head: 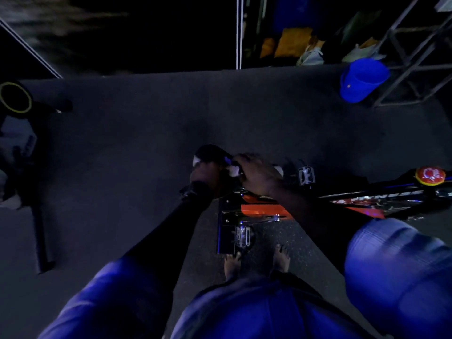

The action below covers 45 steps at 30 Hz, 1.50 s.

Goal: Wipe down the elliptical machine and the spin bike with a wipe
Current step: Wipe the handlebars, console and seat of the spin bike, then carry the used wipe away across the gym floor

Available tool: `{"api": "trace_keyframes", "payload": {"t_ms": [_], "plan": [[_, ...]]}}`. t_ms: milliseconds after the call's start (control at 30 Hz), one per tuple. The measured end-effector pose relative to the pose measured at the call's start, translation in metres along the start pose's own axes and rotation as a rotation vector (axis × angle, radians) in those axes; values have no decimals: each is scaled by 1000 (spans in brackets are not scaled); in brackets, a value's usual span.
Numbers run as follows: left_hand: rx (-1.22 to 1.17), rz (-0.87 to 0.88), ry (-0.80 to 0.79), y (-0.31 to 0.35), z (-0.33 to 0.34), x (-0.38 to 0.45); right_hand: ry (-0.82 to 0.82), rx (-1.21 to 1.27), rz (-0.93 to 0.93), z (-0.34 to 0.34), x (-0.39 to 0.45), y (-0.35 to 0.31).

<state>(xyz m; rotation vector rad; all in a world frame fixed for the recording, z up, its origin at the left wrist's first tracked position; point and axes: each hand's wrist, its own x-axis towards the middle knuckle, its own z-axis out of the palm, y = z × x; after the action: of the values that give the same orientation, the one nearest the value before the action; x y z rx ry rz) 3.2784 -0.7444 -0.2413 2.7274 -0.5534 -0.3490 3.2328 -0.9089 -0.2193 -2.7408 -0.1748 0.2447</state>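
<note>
Dim view: spin bike is seen just ahead of bare feet on the floor, its saddle beyond. White wipe is pinched by right hand fingers at the saddle; left hand is laid there, finger pose cannot be told. Blue bucket is seen far right.

Both arms extended forward; left hand and right hand curled, close together.

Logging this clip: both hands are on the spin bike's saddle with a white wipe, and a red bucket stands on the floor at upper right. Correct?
Not quite. The bucket is blue, not red, as the head view shows. The rest holds: left hand and right hand are on the saddle of the bike with a white wipe.
</note>
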Motion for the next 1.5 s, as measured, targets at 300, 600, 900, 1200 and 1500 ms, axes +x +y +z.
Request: {"api": "trace_keyframes", "payload": {"t_ms": [300, 600, 900, 1200, 1500], "plan": [[-332, -705, 54, -51, -17, -25, -59, 60, -146, -7, 21, -1], [-1239, -804, 417, -6, -27, -78, -131, 96, -356, -13, 49, -47], [-1211, -696, 1182, -46, -195, -179, -113, 397, -688, -82, 77, -252], [-1051, -565, 1757, -104, -323, -392, -139, 608, -1113, -113, -1, -515], [-686, -564, 2067, -137, -387, -622, -215, 659, -1466, -84, -131, -744]]}}
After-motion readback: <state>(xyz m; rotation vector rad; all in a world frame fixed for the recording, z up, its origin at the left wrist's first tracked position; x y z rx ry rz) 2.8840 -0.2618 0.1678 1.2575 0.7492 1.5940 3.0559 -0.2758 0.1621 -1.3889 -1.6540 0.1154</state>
